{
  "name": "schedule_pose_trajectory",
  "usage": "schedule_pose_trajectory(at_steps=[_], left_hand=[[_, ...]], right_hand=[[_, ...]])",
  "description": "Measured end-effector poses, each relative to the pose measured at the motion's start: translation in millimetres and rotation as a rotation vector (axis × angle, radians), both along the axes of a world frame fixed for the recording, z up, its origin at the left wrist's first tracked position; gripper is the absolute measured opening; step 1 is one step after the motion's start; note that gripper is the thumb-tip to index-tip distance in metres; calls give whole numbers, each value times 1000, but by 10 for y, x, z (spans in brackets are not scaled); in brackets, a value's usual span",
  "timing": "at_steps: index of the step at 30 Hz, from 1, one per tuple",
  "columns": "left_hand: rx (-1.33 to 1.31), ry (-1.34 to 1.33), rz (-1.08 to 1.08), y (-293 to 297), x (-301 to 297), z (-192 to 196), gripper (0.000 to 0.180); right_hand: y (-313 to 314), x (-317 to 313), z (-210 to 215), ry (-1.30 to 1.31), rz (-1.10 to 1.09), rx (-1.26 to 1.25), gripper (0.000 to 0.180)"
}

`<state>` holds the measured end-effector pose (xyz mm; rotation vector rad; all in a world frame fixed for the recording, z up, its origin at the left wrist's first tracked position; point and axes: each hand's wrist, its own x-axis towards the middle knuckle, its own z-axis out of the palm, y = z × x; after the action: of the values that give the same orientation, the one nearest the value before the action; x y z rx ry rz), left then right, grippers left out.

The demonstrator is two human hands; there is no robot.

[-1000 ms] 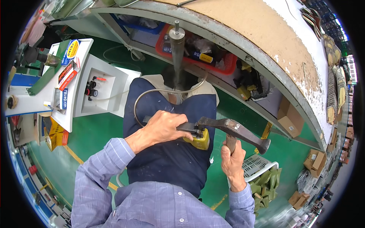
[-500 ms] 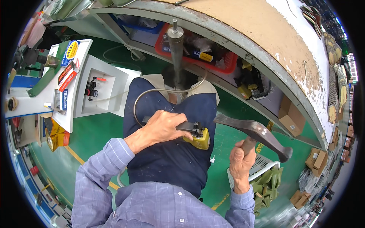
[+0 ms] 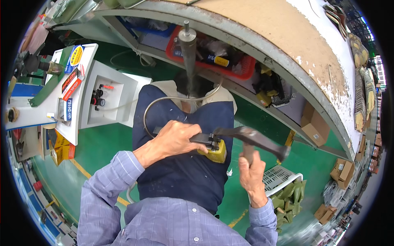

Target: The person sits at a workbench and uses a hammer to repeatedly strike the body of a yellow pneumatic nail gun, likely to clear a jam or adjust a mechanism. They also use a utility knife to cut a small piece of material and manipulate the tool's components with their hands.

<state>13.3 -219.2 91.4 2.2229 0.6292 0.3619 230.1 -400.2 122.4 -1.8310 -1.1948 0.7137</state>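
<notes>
My left hand (image 3: 174, 135) is wrapped round a pneumatic staple gun (image 3: 218, 152), black along its bar with a yellow-green body, held over my dark blue apron (image 3: 180, 178). A thin air hose (image 3: 146, 112) curves away from it. In my closed right hand (image 3: 251, 176) is a hammer (image 3: 256, 139) with a long dark head, gripped by its short wooden handle. One tip of the hammer head overlaps the black end of the staple gun; whether they touch I cannot tell. My left fingers cover the middle of the gun.
Between my knees rises a metal post (image 3: 188, 51). Beyond it is a workbench (image 3: 262, 24) with a red basket (image 3: 244, 67) on its lower shelf. A white basket (image 3: 283, 180) with green pieces stands at right. White equipment (image 3: 108, 94) with gauges is at left.
My right hand has moved left and slightly up, bringing the hammer head from the right over to the staple gun's end. My left hand stays almost still.
</notes>
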Motion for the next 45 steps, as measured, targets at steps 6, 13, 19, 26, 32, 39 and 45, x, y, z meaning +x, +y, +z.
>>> schedule_pose_trajectory(at_steps=[6,13,19,26,32,39,45], left_hand=[[15,23,4,-3,19,60,44],[14,34,2,-5,21,45,43],[21,0,0,-6,-4,-23,52],[-7,0,0,-5,-8,0,51],[17,31,-13,-2,18,25,51],[16,29,-2,0,17,36,49],[25,-4,-11,-13,25,19,51]], right_hand=[[13,-84,34,-3,-12,12,51],[-54,14,89,147,-102,88,47],[13,44,90,65,-39,3,43],[66,18,58,-57,19,55,44],[-19,9,107,12,-63,90,46],[-78,106,62,124,-23,131,44],[65,-55,-42,-98,119,131,42]])
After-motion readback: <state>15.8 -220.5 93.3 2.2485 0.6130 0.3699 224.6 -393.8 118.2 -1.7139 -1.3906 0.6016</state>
